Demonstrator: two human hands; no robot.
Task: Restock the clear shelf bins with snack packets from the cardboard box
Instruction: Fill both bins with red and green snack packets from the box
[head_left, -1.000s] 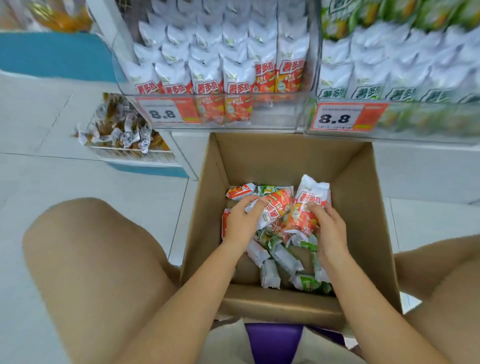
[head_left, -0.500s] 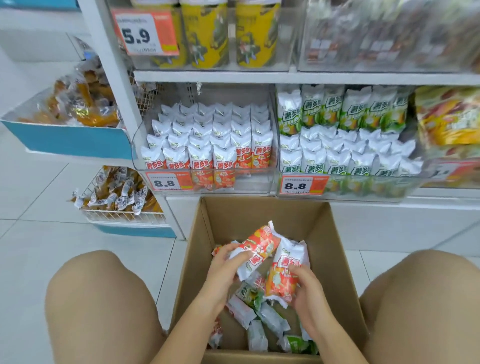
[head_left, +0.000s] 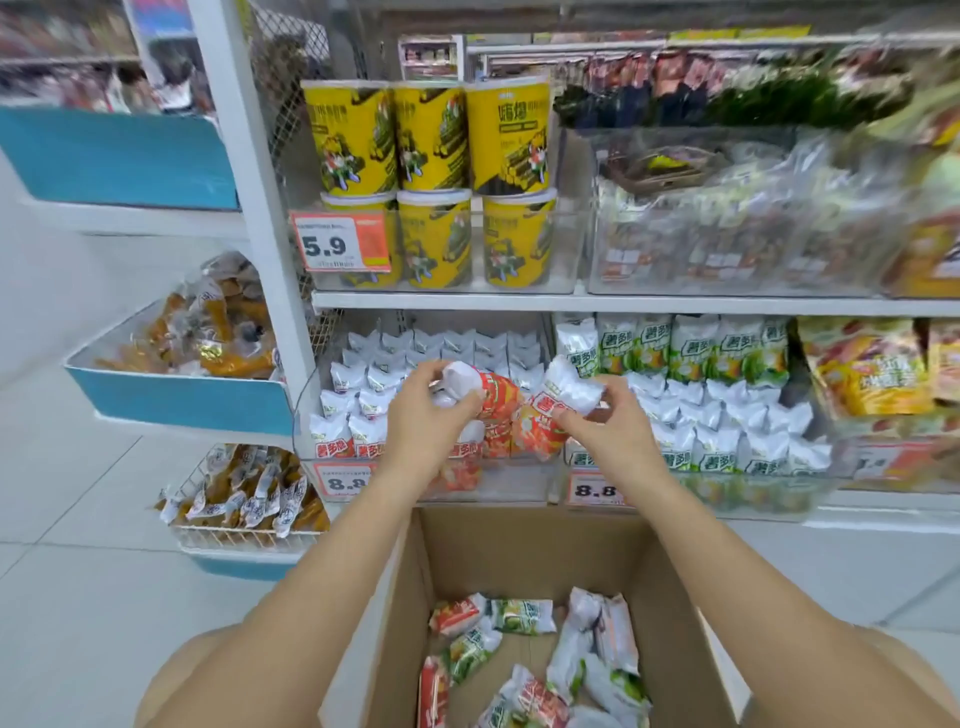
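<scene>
My left hand (head_left: 423, 415) grips a red-and-white snack packet (head_left: 485, 389) over the clear bin (head_left: 431, 491) of red packets on the lower shelf. My right hand (head_left: 610, 421) holds another red-and-white packet (head_left: 553, 410) just beside it, at the bin's right end. Both packets hover above the rows standing in that bin. Below, the open cardboard box (head_left: 410, 597) sits between my knees, with several red and green packets (head_left: 524, 660) loose on its bottom.
A second clear bin (head_left: 727, 491) of green packets stands to the right. Yellow canisters (head_left: 431, 140) fill the shelf above, whose edge (head_left: 571, 301) overhangs the bins. A white shelf post (head_left: 249, 208) and a wire basket (head_left: 244, 499) of snacks are at left.
Both hands lifted their red packets out of the box and up to the red-packet bin. My view tilted up from the box to the shelves.
</scene>
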